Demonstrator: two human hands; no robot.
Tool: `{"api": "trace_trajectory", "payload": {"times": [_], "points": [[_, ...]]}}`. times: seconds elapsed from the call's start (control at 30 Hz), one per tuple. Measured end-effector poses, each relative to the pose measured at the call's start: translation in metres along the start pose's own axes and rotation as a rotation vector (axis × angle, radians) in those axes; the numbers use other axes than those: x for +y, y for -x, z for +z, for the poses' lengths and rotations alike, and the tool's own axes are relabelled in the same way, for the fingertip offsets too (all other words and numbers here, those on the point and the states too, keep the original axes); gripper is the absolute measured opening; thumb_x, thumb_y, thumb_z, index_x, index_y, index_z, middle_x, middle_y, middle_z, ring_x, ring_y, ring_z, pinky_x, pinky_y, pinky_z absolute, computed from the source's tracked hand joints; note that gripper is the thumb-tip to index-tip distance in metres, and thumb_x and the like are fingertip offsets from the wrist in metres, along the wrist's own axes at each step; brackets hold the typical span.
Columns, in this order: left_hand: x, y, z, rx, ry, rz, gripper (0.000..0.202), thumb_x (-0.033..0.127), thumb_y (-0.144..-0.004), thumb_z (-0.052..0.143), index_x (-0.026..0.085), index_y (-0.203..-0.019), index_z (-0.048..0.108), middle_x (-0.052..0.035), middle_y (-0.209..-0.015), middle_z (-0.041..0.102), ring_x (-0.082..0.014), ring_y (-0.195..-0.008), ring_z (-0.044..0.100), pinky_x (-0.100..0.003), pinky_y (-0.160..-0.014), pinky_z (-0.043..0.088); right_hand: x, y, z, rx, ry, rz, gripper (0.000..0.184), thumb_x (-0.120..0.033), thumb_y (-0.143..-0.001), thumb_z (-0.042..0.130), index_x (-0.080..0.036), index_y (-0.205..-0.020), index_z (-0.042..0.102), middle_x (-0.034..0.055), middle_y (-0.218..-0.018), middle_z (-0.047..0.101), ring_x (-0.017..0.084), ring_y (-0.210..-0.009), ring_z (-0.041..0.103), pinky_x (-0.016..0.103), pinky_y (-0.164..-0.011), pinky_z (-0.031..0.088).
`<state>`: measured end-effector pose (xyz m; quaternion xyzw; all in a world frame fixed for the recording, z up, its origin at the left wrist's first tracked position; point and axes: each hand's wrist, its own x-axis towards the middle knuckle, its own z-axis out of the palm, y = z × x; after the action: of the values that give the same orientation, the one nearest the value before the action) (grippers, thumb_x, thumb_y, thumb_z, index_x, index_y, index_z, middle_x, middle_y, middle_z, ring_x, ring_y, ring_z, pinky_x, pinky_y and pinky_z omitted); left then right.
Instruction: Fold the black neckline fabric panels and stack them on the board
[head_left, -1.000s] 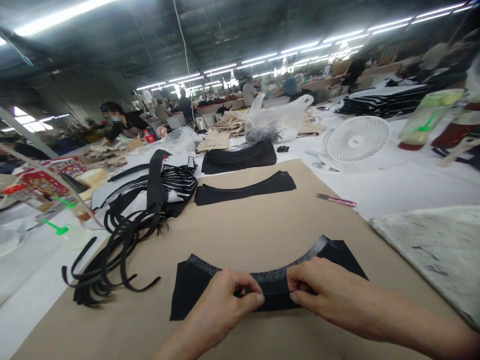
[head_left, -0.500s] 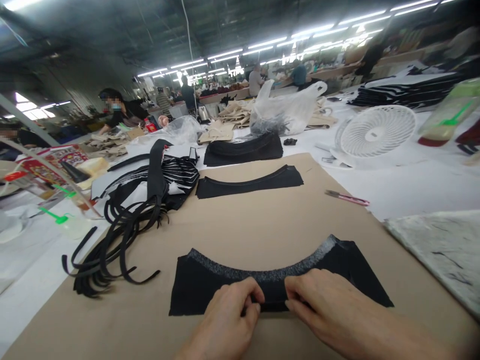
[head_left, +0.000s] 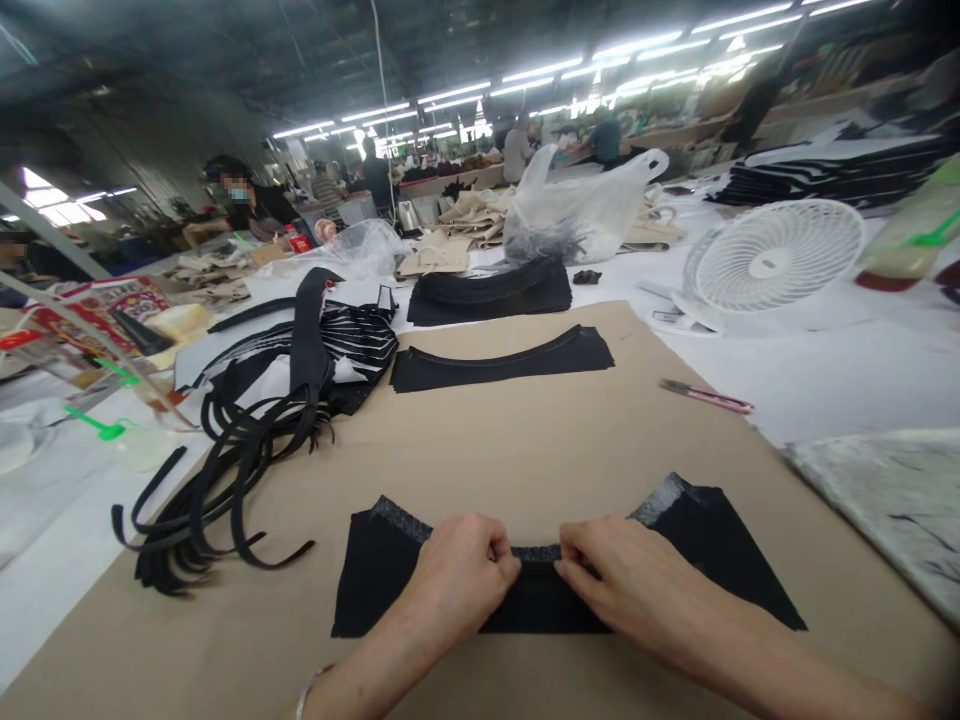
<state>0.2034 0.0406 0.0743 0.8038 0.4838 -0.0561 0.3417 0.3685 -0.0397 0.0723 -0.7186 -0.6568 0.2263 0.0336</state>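
A black fabric piece (head_left: 551, 605) with a curved upper edge lies before me on the tan board (head_left: 517, 445). A speckled grey band (head_left: 534, 552) runs along that curve. My left hand (head_left: 465, 565) pinches at the band near its middle, thumb and fingers pressed together. Just to the right, my right hand (head_left: 622, 570) is also closed in a pinch at the same edge. A narrow stretch of band shows between the two hands; the rest of its middle is hidden under them. What exactly lies between the fingertips is covered.
Farther up the board lie another curved black piece (head_left: 502, 362) and a stack of black pieces (head_left: 491, 293). Black straps (head_left: 247, 470) spread at the left. Thread snips (head_left: 705, 395), a white fan (head_left: 776, 258) and a stained slab (head_left: 885, 510) are at the right. A co-worker (head_left: 255, 205) stands beyond.
Both hands have moved from the piece's lower edge up to its curved edge, still pinching. My left forearm now reaches farther into view.
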Motion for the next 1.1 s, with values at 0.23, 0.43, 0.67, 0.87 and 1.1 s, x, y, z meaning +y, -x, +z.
{"api": "trace_trajectory", "payload": {"times": [0.23,0.43,0.67,0.87,1.1], "points": [[0.000,-0.006,0.005,0.024,-0.092,-0.013,0.015,0.024,-0.071,0.053,0.022,-0.063,0.065,0.0008,-0.060,0.061,-0.0145,-0.063,0.056,-0.026,-0.057,0.029,0.000,-0.004,0.011,-0.002,0.037,0.024,0.026,-0.021,-0.088,0.046,-0.020,-0.075,0.068,0.0076,-0.072,0.071,0.026,-0.071,0.068,0.030,-0.054,0.027],[-0.002,-0.008,0.009,0.034,-0.111,-0.017,0.015,0.024,-0.072,0.052,0.021,-0.064,0.065,-0.0009,-0.063,0.064,-0.0155,-0.065,0.060,-0.026,-0.058,0.031,-0.001,-0.007,0.011,-0.018,0.045,0.043,0.027,-0.022,-0.089,0.045,-0.019,-0.076,0.069,0.0088,-0.075,0.072,0.026,-0.074,0.068,0.030,-0.056,0.031],[-0.001,-0.007,0.010,0.050,-0.112,-0.020,0.017,0.021,-0.072,0.051,0.021,-0.063,0.065,-0.0021,-0.065,0.067,-0.0162,-0.067,0.062,-0.026,-0.059,0.032,-0.001,-0.008,0.014,-0.018,0.058,0.033,0.028,-0.020,-0.089,0.045,-0.018,-0.075,0.068,0.0098,-0.075,0.071,0.026,-0.075,0.068,0.031,-0.058,0.034],[0.002,-0.004,0.007,0.032,-0.100,-0.035,0.016,0.025,-0.074,0.054,0.022,-0.066,0.067,-0.0024,-0.068,0.068,-0.0172,-0.070,0.063,-0.026,-0.059,0.033,0.001,-0.008,0.015,-0.027,0.056,0.045,0.027,-0.019,-0.089,0.045,-0.018,-0.075,0.069,0.0099,-0.076,0.072,0.026,-0.076,0.068,0.030,-0.057,0.033],[0.005,-0.005,0.009,0.042,-0.139,-0.051,0.015,0.030,-0.074,0.057,0.022,-0.064,0.067,-0.0027,-0.069,0.069,-0.0190,-0.074,0.064,-0.027,-0.060,0.033,0.001,-0.009,0.014,-0.020,0.047,0.061,0.026,-0.018,-0.087,0.046,-0.018,-0.074,0.069,0.0097,-0.075,0.071,0.025,-0.076,0.067,0.030,-0.057,0.031]]}}
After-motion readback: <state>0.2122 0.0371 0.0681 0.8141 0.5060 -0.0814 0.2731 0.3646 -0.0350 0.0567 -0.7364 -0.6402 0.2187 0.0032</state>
